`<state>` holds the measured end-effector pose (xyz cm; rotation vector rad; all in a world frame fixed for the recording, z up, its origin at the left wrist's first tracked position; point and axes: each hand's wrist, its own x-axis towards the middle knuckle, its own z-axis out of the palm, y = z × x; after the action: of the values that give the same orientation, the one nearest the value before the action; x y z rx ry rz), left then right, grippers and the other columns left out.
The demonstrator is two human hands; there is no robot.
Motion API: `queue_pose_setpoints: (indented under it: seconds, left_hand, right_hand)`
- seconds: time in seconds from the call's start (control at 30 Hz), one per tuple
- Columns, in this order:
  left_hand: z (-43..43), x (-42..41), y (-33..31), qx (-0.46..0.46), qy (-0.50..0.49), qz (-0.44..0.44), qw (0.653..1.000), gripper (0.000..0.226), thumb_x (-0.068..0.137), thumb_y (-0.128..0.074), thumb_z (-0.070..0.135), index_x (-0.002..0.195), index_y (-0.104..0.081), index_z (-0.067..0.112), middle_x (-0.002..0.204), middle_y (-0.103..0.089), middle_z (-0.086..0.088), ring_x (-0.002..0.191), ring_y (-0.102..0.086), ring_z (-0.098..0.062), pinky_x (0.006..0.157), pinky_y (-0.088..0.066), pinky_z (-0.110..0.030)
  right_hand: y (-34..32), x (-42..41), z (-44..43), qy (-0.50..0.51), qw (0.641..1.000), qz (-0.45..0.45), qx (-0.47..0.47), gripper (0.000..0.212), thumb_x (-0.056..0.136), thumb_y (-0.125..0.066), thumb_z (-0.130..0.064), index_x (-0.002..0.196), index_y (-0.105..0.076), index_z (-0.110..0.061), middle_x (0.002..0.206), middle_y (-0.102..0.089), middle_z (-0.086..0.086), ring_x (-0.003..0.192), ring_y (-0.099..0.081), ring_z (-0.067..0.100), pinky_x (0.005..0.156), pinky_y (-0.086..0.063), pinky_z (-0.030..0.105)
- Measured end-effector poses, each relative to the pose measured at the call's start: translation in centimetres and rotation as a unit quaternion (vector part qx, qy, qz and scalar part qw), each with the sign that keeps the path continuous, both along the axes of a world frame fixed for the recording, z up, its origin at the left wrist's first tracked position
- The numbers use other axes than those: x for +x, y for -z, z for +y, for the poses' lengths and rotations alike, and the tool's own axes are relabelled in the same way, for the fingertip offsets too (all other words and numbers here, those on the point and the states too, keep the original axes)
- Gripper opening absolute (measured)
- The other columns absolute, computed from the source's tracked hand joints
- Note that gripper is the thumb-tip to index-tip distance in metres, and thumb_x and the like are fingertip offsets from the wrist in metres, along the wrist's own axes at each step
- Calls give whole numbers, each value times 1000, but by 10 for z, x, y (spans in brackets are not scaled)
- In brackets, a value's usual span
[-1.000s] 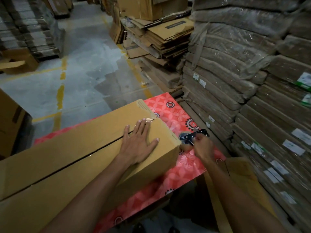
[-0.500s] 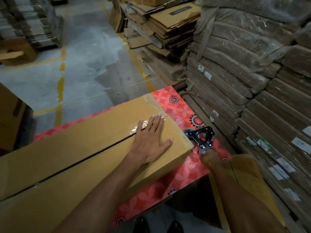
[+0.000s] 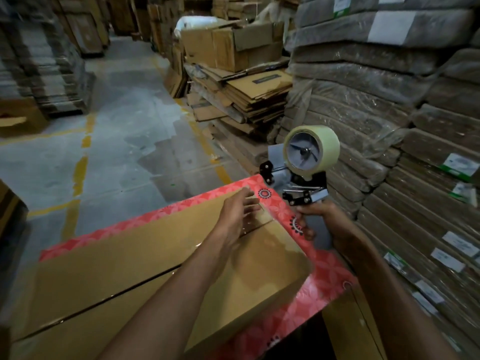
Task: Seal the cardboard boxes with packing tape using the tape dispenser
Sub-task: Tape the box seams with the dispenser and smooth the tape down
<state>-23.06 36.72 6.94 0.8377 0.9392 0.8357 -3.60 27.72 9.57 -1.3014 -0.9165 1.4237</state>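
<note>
While upright beside the cardboard box (image 3: 130,255), tape dispenser (image 3: 306,165), roll uppermost, in the fisted right hand (image 3: 320,216), left hand (image 3: 239,216) slack-fingered

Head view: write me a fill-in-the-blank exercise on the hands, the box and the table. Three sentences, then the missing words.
1. The right hand grips the ____.
2. The left hand, over the box, holds ____.
3. The box lies on a flowered cloth coloured ____.

Missing words: dispenser; nothing; red.
</note>
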Motion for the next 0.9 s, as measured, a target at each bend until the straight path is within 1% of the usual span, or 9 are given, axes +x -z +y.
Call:
queue_pose_setpoints:
  seconds: [0.07, 0.13, 0.17, 0.23, 0.37, 0.53, 0.63, 0.73, 0.9]
  left_hand:
    - [10, -9, -14, -127, 33, -112, 985, 47, 95, -58, 53, 80, -62, 9, 69, -67, -10, 56, -64, -22, 62, -51, -34]
    - [10, -19, -20, -164, 53, -128, 977, 54, 93, -61, 56, 87, -65, 3, 84, -71, -17, 67, -70, -31, 70, -57, -41]
    - [10, -24, -19, -162, 59, -130, 976, 47, 94, -62, 51, 85, -63, 5, 77, -68, -14, 63, -69, -27, 65, -59, -37]
    - [7, -32, -15, -161, 60, -148, 974, 26, 91, -64, 28, 74, -54, 11, 56, -50, -3, 47, -51, -15, 50, -50, -24]
    - [7, -42, 2, -159, 34, -156, 974, 22, 79, -60, 3, 68, -44, 13, 64, -22, 0, 53, -23, -10, 47, -34, -16]
    - [8, -43, 10, -163, 14, -55, 985, 34, 94, -56, -2, 62, -66, 1, 56, -57, -11, 50, -50, -11, 43, -48, -17]
    - [10, -37, 13, -108, 22, -15, 994, 47, 89, -53, -11, 46, -63, 6, 44, -49, -8, 31, -42, -12, 31, -34, -18]
    - [16, -33, 6, -18, 53, 64, 996, 45, 78, -56, -15, 40, -60, 9, 43, -47, -6, 36, -36, -16, 41, -20, -23]
    - [46, -10, -21, 106, 90, 214, 967, 44, 79, -51, -18, 48, -65, 10, 42, -58, 0, 35, -50, -8, 42, -36, -20]
  right_hand:
    - [-7, -21, -5, -19, 1000, -5, 21, 18, 76, -71, -12, 83, -59, 0, 59, -48, 11, 42, -40, 19, 41, -33, 25]
    - [-8, -38, -9, -27, 999, 0, 37, 19, 77, -71, -10, 88, -59, -1, 59, -46, 8, 43, -39, 17, 42, -32, 25]
    - [-7, -44, -11, -34, 999, -1, 41, 18, 77, -70, -11, 88, -59, -2, 59, -46, 8, 45, -38, 17, 43, -31, 25]
    - [-3, -53, -14, -38, 999, -14, 35, 16, 76, -69, -12, 83, -56, -6, 61, -46, 8, 46, -38, 18, 45, -31, 27]
    - [5, -65, -18, -36, 999, -22, 19, 22, 76, -69, -14, 88, -53, -5, 62, -49, 5, 47, -42, 16, 47, -34, 26]
    - [17, -68, -26, -25, 999, -37, 15, 26, 74, -71, -17, 91, -53, -8, 64, -50, 4, 50, -44, 15, 49, -36, 27]
    - [23, -66, -35, -4, 999, -47, 4, 37, 70, -72, -20, 101, -56, -5, 67, -52, 3, 57, -46, 15, 50, -38, 30]
    - [25, -62, -43, 18, 998, -64, -2, 58, 61, -77, -34, 106, -59, -2, 70, -55, 5, 59, -48, 17, 51, -40, 30]
    - [27, -61, -47, 78, 995, -66, 9, 36, 67, -72, -21, 94, -62, 2, 66, -49, 10, 53, -45, 18, 49, -36, 31]
